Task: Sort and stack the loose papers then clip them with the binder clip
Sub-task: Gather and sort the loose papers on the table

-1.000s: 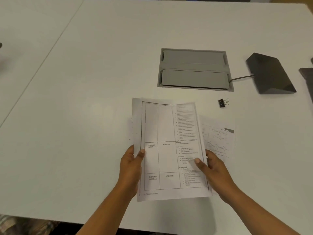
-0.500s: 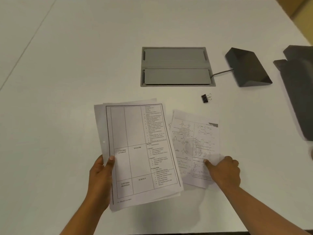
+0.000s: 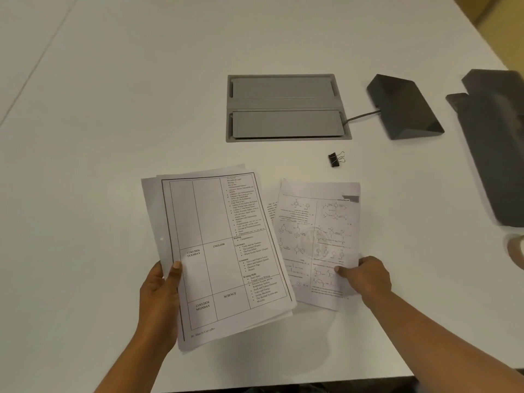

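My left hand [image 3: 158,296] holds a small stack of papers [image 3: 221,251] by its left edge, thumb on top; the top sheet shows a printed timetable. To its right a sheet with chemistry diagrams [image 3: 317,239] lies on the white table, and my right hand [image 3: 365,276] grips its lower right edge, thumb on the page. Another sheet peeks out from under it at the left [image 3: 271,207]. A small black binder clip [image 3: 334,159] lies on the table beyond the papers, apart from both hands.
A grey cable hatch [image 3: 286,107] is set into the white table [image 3: 113,109] behind the clip. A dark wedge-shaped device [image 3: 402,107] with a cable sits to its right. Dark flat objects [image 3: 499,143] lie at the right edge, and the table's front edge is near me.
My right hand left the stack and went right onto the diagram sheet, now pinching its edge. My left hand carried the stack to the left, uncovering that sheet.
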`<action>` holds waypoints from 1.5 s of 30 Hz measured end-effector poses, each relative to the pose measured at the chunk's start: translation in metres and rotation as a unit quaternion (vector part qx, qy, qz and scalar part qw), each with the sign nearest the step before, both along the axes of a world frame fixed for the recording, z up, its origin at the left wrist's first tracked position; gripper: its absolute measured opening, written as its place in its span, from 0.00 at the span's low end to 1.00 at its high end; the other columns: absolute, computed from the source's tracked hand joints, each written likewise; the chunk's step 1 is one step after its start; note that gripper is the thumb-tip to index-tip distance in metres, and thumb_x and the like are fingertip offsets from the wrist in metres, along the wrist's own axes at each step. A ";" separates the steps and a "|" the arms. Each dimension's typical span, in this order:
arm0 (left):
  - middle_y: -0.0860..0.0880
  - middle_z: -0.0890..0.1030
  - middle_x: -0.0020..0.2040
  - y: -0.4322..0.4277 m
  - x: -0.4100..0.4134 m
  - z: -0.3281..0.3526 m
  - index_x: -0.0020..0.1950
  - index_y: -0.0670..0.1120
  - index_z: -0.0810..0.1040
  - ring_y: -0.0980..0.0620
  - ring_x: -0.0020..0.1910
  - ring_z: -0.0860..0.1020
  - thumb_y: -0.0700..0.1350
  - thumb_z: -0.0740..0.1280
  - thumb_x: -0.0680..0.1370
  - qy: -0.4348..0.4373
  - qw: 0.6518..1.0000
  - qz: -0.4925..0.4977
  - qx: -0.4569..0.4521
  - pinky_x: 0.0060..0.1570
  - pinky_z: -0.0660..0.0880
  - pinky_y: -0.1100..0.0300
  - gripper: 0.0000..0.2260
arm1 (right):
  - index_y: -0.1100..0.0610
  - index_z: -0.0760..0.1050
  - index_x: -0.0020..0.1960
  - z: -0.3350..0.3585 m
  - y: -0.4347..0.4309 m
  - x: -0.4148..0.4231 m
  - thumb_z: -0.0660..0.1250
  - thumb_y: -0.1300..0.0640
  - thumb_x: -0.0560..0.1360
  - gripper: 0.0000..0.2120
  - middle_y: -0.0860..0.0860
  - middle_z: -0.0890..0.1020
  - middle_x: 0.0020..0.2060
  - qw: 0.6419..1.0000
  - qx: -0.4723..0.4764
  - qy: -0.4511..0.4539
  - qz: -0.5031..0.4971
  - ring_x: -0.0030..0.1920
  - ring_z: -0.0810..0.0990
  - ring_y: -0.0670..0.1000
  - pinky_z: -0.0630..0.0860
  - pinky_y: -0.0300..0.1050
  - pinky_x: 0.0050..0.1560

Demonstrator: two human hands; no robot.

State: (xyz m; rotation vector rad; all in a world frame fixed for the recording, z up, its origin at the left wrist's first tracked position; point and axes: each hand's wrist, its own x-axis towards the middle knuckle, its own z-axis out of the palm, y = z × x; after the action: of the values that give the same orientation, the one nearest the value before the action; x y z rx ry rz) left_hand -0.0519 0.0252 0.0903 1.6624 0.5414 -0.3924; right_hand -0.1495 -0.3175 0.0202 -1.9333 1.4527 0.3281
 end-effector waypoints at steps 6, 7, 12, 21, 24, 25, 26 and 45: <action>0.50 0.83 0.55 -0.003 -0.002 0.000 0.67 0.51 0.74 0.45 0.48 0.81 0.49 0.59 0.83 -0.003 1.000 -0.004 0.005 0.39 0.77 0.53 0.13 | 0.57 0.77 0.48 0.003 0.004 0.003 0.79 0.52 0.65 0.17 0.56 0.85 0.49 1.000 -0.012 -0.014 0.008 0.45 0.82 0.58 0.71 0.44 0.40; 0.49 0.83 0.55 -0.003 -0.002 0.000 0.68 0.51 0.74 0.45 0.49 0.81 0.49 0.59 0.83 -0.002 1.000 -0.004 0.007 0.40 0.77 0.52 0.14 | 0.56 0.77 0.47 0.003 0.005 0.003 0.79 0.53 0.66 0.15 0.56 0.85 0.48 1.000 -0.010 -0.018 0.006 0.43 0.81 0.58 0.72 0.44 0.39; 0.50 0.82 0.56 -0.003 -0.001 -0.001 0.67 0.51 0.74 0.47 0.49 0.81 0.49 0.59 0.83 -0.006 1.000 0.000 0.005 0.46 0.75 0.49 0.13 | 0.57 0.79 0.49 0.003 0.005 0.001 0.76 0.56 0.69 0.11 0.55 0.84 0.46 0.998 -0.009 -0.061 -0.008 0.41 0.79 0.56 0.72 0.43 0.38; 0.50 0.82 0.53 0.003 0.006 0.003 0.64 0.52 0.75 0.45 0.48 0.81 0.49 0.60 0.83 -0.015 1.000 0.001 0.014 0.45 0.76 0.47 0.11 | 0.57 0.80 0.52 0.020 -0.010 -0.017 0.71 0.59 0.75 0.07 0.51 0.84 0.44 0.973 0.087 -0.216 -0.012 0.45 0.83 0.54 0.78 0.45 0.42; 0.48 0.82 0.54 0.007 0.009 0.004 0.65 0.50 0.75 0.45 0.46 0.80 0.48 0.60 0.83 -0.019 1.000 0.008 0.017 0.49 0.75 0.45 0.12 | 0.59 0.80 0.54 0.030 -0.015 -0.023 0.70 0.61 0.76 0.07 0.51 0.84 0.43 0.966 0.102 -0.238 -0.018 0.44 0.83 0.50 0.75 0.40 0.37; 0.48 0.82 0.54 0.009 0.010 0.004 0.66 0.50 0.75 0.45 0.47 0.80 0.48 0.60 0.83 -0.019 1.000 0.009 0.019 0.49 0.75 0.45 0.12 | 0.60 0.80 0.54 0.032 -0.017 -0.025 0.70 0.62 0.76 0.07 0.51 0.84 0.43 0.963 0.109 -0.247 -0.029 0.43 0.83 0.49 0.75 0.40 0.37; 0.48 0.82 0.54 0.010 0.011 0.004 0.65 0.51 0.75 0.44 0.48 0.80 0.48 0.60 0.83 -0.021 1.000 0.010 0.019 0.49 0.75 0.45 0.12 | 0.60 0.80 0.54 0.034 -0.018 -0.027 0.70 0.62 0.76 0.08 0.52 0.84 0.44 0.959 0.117 -0.257 -0.040 0.43 0.83 0.49 0.76 0.39 0.37; 0.48 0.85 0.54 0.000 0.009 0.007 0.65 0.48 0.77 0.44 0.49 0.83 0.48 0.61 0.83 -0.033 0.999 -0.007 0.001 0.44 0.79 0.51 0.13 | 0.55 0.81 0.54 0.108 -0.022 -0.022 0.69 0.54 0.73 0.11 0.49 0.88 0.47 0.909 0.149 -0.386 -0.056 0.49 0.86 0.52 0.83 0.46 0.47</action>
State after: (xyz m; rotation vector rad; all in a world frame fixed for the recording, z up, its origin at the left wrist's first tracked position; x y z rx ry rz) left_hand -0.0428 0.0257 0.0978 1.6765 0.4819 -0.3454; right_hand -0.1715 -0.3399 0.1284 -1.4615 0.9053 -0.2465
